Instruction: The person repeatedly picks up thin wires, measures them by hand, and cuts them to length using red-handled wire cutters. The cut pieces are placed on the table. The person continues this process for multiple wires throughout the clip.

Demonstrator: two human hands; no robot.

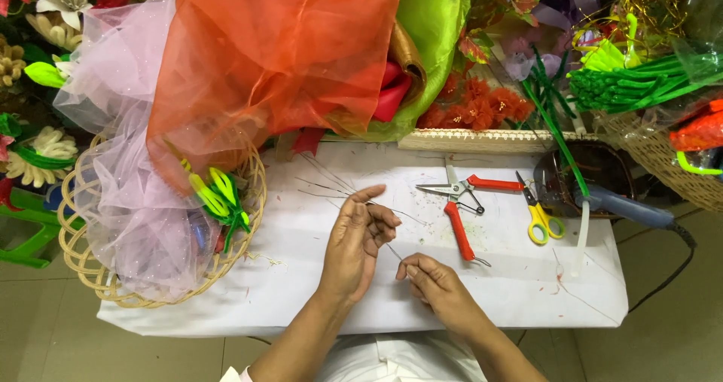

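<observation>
thin wire (pixel 395 252) is pinched in both hands, left hand (pixel 354 243) and right hand (pixel 437 284), fingers closed, at the frame's centre; wire-handling step, next needs a steady grip.

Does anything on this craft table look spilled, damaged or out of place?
Nothing looks damaged. The pink netting spills out of the wicker basket, which overhangs the table's left edge. Small scraps dot the cloth near the glue gun. Both hands, left hand and right hand, work a thin wire.

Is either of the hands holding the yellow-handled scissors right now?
No, the yellow-handled scissors lie untouched on the white table, while both hands pinch a thin wire.
</observation>
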